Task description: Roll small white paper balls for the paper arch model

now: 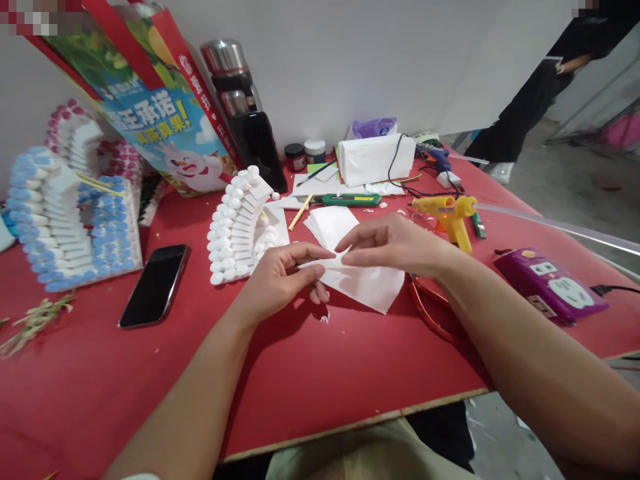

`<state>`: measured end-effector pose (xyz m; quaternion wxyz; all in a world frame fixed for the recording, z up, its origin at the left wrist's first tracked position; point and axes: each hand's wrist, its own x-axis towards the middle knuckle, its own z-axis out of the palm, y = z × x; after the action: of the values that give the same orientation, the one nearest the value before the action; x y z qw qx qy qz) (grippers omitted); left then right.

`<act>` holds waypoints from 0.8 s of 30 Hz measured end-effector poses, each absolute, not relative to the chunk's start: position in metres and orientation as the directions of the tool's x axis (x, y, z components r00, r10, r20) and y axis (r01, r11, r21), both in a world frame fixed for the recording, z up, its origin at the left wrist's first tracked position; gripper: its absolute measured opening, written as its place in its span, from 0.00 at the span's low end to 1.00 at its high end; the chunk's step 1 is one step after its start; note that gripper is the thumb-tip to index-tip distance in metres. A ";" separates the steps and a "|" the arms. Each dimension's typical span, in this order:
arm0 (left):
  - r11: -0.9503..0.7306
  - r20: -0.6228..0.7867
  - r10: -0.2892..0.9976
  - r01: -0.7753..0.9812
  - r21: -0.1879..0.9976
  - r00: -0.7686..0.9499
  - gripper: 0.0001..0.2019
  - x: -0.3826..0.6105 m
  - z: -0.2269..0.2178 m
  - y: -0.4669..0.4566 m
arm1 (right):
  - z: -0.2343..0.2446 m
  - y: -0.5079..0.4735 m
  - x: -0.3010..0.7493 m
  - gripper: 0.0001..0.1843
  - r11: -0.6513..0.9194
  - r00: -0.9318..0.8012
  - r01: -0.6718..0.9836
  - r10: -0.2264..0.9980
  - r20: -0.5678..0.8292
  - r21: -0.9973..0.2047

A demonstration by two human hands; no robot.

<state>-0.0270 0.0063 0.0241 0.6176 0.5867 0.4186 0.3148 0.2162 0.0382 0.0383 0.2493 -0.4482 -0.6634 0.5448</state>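
Observation:
A thin white sheet of paper (367, 283) is held just above the red table, its lower corner hanging towards me. My left hand (287, 273) pinches the sheet's left end between thumb and fingers. With thumb and fingertips, my right hand (383, 243) pinches its upper edge, close to the left fingertips. Behind the hands lies a fanned stack of white paper (333, 223). To the left of it stands a curved white model (240, 230) edged with rounded white pieces. Red-handled scissors (435, 317) lie partly hidden under my right forearm.
A yellow glue gun (447, 213) and a purple power strip (550, 283) are on the right. A green utility knife (350, 199) lies behind the paper. On the left are a phone (155, 287), a blue-and-white model (63, 220) and a large bag (170, 127). Another person stands at far right.

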 end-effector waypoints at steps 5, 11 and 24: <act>0.094 -0.136 0.906 0.122 0.988 0.400 0.12 -0.027 0.020 0.010 | 0.034 0.036 0.213 0.12 0.117 -0.464 0.409 0.880 -0.096 -0.905; 0.145 -0.092 0.926 -0.119 0.982 0.366 0.11 -0.030 0.014 0.018 | 0.030 0.037 0.211 0.11 0.185 -0.406 0.288 0.912 0.055 -0.940; 0.168 -0.105 0.934 -0.161 0.973 0.342 0.07 -0.034 0.012 0.023 | 0.042 0.037 0.220 0.19 0.213 -0.464 0.368 0.886 0.020 -0.905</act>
<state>-0.0338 0.0229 0.0122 0.6552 0.4915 0.3932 0.4177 0.2204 0.0368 0.0418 0.2847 -0.4323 -0.7250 0.4544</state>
